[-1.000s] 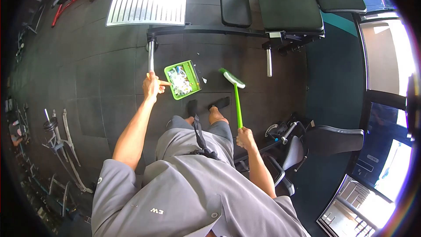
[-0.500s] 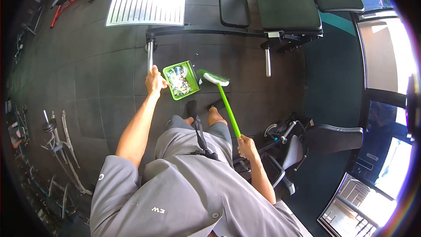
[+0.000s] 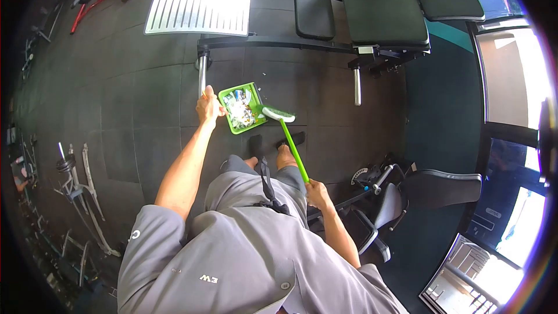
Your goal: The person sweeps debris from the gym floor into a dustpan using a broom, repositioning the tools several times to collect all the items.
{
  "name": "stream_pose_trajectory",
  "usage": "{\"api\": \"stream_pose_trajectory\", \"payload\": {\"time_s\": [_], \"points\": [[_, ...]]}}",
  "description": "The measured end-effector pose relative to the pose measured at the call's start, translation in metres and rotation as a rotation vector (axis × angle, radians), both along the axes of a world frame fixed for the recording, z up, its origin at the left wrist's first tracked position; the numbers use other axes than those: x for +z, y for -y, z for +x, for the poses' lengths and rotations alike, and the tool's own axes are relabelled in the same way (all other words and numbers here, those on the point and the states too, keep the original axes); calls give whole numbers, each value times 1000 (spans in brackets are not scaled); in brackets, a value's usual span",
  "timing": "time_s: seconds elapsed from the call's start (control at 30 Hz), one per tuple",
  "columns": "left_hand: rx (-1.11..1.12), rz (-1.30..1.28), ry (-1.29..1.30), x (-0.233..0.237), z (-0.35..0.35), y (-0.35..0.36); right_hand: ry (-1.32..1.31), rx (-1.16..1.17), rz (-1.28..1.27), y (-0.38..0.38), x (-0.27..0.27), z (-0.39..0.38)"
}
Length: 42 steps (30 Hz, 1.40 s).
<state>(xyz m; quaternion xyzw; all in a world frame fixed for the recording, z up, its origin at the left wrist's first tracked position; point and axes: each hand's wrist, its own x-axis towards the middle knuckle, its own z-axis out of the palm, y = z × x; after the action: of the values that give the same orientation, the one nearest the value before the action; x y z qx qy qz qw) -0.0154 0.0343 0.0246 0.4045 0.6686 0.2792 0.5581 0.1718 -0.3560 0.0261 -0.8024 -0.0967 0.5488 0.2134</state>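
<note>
A green dustpan [image 3: 251, 90] full of mixed litter [image 3: 241, 107], white scraps among it, is over the dark floor in front of my feet. My left hand [image 3: 209, 107] is closed at its left side, gripping it there; the palm side is hidden. With my right hand [image 3: 318, 195] I clasp the green handle of a broom [image 3: 293, 151]. The broom's white head with green bristles [image 3: 278, 114] lies right at the dustpan's open right edge. A small white scrap [image 3: 264, 74] rests on the floor beyond the pan.
A bench frame with dark pads [image 3: 381, 11] and a bright ribbed metal plate [image 3: 197, 0] stands ahead, its chrome post [image 3: 202, 72] close to my left hand. A padded machine seat [image 3: 388, 208] is at right, weight equipment [image 3: 75, 177] at left.
The broom head has swept left, up to the dustpan's edge, and my right hand has shifted left with the handle. The dustpan is nearly where it was.
</note>
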Motion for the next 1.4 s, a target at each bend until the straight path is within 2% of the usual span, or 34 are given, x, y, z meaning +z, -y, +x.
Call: {"api": "stream_pose_trajectory", "payload": {"time_s": [0.1, 0.2, 0.33, 0.4, 0.47, 0.5, 0.53, 0.57, 0.63, 0.73, 0.83, 0.93, 1.13, 1.23, 1.3, 1.33, 1.37, 1.4], "points": [[-10, 9, 4, -2, -2, 1, -48, -155, -52, -2, 50, 8], [-7, -15, -5, 2, -3, 0, 46, -106, -21, -4, 58, 22], [-12, -6, -5, 2, -3, 3, 125, -64, 22, -26, 26, 41], [-23, -3, -31, 1, -4, 5, 135, -71, 44, -35, -19, 43], [-36, -15, -66, 7, 0, 6, 241, 48, 95, -8, -138, 51], [-34, -7, -66, 7, 1, 6, 455, 210, 119, -16, -148, 37], [-31, 2, -65, 6, 1, 7, 412, 300, 37, -31, -112, 28], [-26, 8, -62, 5, 1, 6, 509, 631, 223, -7, -149, 31], [-18, 9, -38, 3, 0, 5, 260, 437, 195, 3, -115, 21], [28, 14, -8, -3, -3, 4, -80, -41, 30, -8, 2, 11], [34, 0, -6, -2, -5, 3, -79, -157, 32, -3, 46, 20], [17, -33, -21, 0, -2, 0, 31, -62, 82, -24, 58, 45], [-13, 30, -71, 6, 6, 8, 149, -38, 147, -97, -20, 82], [-7, 21, -37, 5, 5, 8, 333, 162, 147, -103, -125, 95], [-8, -8, -38, 5, 1, 6, 126, 69, 108, -88, -180, 98], [-10, -25, -32, 5, 0, 5, 28, 21, 84, -87, -181, 96], [-7, -44, -19, 4, 1, 4, 123, 156, 107, -79, -177, 96], [-7, -38, -5, 3, 2, 4, 221, 298, 126, -71, -149, 89]]}}
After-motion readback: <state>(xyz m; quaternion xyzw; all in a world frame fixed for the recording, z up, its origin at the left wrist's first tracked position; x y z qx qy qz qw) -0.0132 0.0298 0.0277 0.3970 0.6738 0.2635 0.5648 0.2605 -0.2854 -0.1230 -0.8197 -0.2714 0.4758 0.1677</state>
